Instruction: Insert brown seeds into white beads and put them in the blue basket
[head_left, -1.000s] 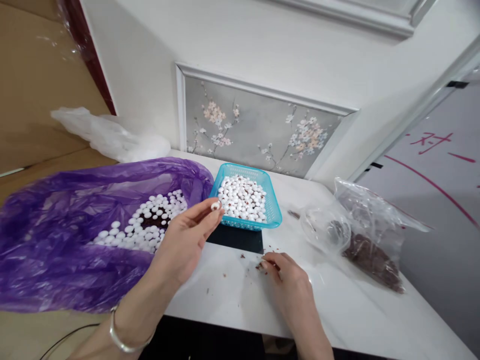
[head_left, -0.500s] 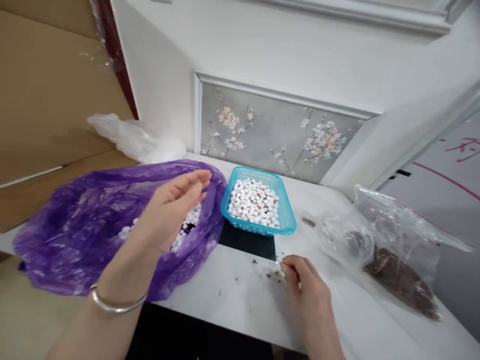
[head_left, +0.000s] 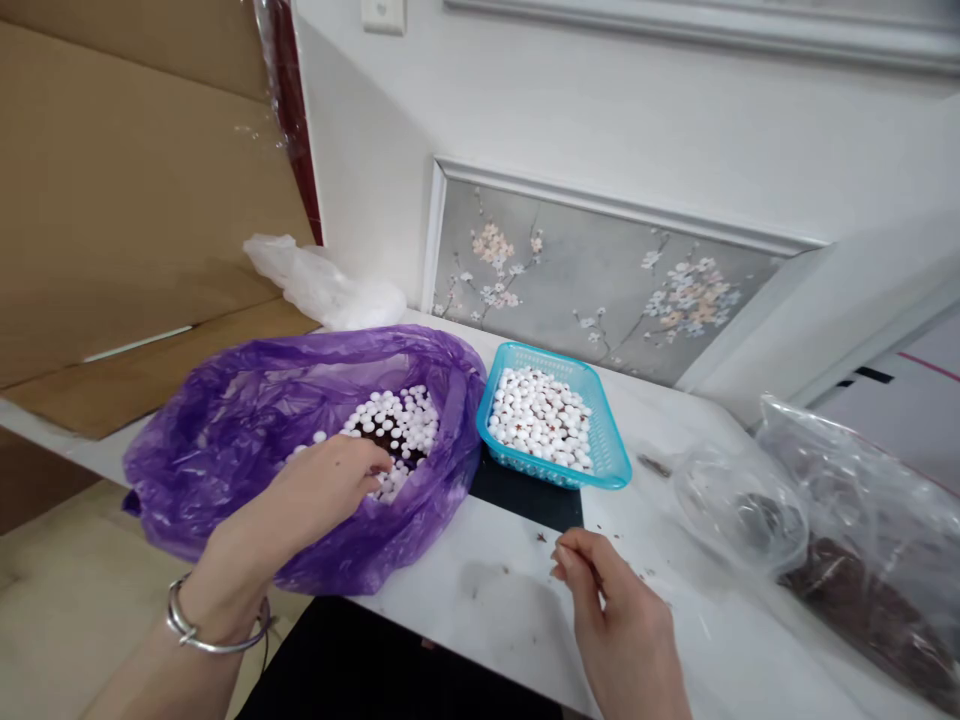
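**Left hand [head_left: 319,490] at small, round white pieces [head_left: 394,415] inside crinkled purple plastic bag [head_left: 225,460]**

The hands are apart. The left's fingers curl among the pieces; whether they grip any, I cannot tell. The right hand [head_left: 622,615] pinches thumb and fingertips together near a tiny brown scrap [head_left: 541,538] on the white tabletop [head_left: 480,590]; anything between them is hidden. More white pieces [head_left: 536,410] lie in the rectangular turquoise plastic basket [head_left: 613,440] beside the bag.

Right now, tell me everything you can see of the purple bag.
The purple bag looks like thin, glossy plastic, crumpled and translucent. It lies open on the white table, beside the turquoise basket, partly overhanging the near edge. Small white balls and something dark lie inside. The left hand reaches in; whether it touches the plastic is unclear.
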